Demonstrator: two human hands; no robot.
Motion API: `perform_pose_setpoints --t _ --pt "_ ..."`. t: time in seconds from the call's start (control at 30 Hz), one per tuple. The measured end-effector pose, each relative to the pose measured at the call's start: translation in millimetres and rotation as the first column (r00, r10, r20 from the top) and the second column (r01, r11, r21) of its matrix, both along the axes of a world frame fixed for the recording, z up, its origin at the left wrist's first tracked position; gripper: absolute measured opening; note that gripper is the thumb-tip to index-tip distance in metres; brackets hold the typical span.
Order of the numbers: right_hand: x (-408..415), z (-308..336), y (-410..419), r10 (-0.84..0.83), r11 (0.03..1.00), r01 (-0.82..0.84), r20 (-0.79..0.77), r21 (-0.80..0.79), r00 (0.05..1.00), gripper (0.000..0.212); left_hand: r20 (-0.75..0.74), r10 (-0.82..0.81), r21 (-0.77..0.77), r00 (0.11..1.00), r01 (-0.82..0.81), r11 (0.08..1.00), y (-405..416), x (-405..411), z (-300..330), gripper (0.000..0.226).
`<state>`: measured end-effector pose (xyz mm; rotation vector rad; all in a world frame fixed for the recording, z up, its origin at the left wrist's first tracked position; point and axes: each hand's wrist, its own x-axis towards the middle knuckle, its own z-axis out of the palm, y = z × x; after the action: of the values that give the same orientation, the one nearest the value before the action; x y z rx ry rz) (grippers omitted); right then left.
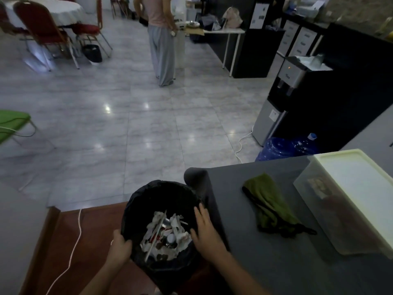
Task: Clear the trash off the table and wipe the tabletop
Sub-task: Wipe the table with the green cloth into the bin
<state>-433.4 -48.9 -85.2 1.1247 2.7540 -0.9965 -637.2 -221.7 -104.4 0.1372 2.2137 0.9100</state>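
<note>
2 hands on 1 black-lined trash bin (pixel 161 201), held beside the near-left edge of the grey tabletop (pixel 265 262).
Left hand (pixel 120 246): fingers curled over the bin's near-left rim, gripping it.
Right hand (pixel 205 228): fingers spread flat against the right rim, between bin and table edge.
Contents: crumpled white paper, a thin stick and small round items (pixel 167 236) lying low in the bin.
Tabletop: no loose trash visible; 1 green cloth (pixel 269 205) lies bunched, just beside a lidded translucent storage box (pixel 348 201).
Step, as judged: clearing looks finished; set the bin down.
Handling advice: keep the bin upright and lower it clear of the table edge, then take the cloth and wipe in overlapping strokes.
</note>
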Motion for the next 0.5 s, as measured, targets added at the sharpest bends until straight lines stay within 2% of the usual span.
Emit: perform_pose_setpoints --t 0.07,0.1,0.13,0.17,0.2,0.23,0.27,0.37,0.43,0.5 --pt "-11 -19 -17 -0.2 0.968 0.217 0.137 -0.129 0.97 0.081 0.038 0.039 -0.01 0.999 -0.039 0.999 -13 2 9 0.031" --pt "-15 -27 -21 -0.32 0.881 0.372 0.21 -0.293 0.924 0.084 0.061 0.054 -0.034 0.997 -0.052 0.998 -21 2 8 0.029" --pt "-20 -38 -22 -0.423 0.713 0.494 0.256 -0.498 0.869 0.083 0.091 0.065 -0.067 0.994 -0.059 0.996 -27 0 7 0.031" --pt "-24 -48 -21 -0.466 0.534 0.537 0.303 -0.653 0.832 0.077 0.103 0.067 -0.099 0.992 -0.056 0.993 -33 -2 2 0.035" --pt "-25 -72 -17 -0.498 0.401 0.554 0.334 -0.73 0.8 0.072 0.098 0.072 -0.108 0.993 -0.062 0.992 -37 -3 -4 0.042" --pt "-29 -86 -14 -0.52 0.292 0.564 0.366 -0.773 0.771 0.071 0.081 0.071 -0.122 0.994 -0.061 0.991 -37 -5 -8 0.047" --pt "-34 -88 -10 -0.515 0.227 0.563 0.393 -0.795 0.762 0.069 0.07 0.082 -0.12 0.994 -0.073 0.99 -35 -5 -15 0.047" --pt "-47 -100 -2 -0.461 0.092 0.596 0.497 -0.798 0.735 0.037 0.052 0.108 -0.121 0.993 -0.101 0.987 -27 -8 -52 0.025" --pt "-52 -142 9 -0.463 0.04 0.615 0.531 -0.787 0.71 0.036 0.022 0.098 -0.119 0.995 -0.094 0.988 -19 -13 -94 0.025" --pt "-62 -196 15 -0.497 0.012 0.632 0.544 -0.775 0.676 0.043 0.022 0.104 -0.118 0.994 -0.101 0.988 -8 -23 -148 0.034"
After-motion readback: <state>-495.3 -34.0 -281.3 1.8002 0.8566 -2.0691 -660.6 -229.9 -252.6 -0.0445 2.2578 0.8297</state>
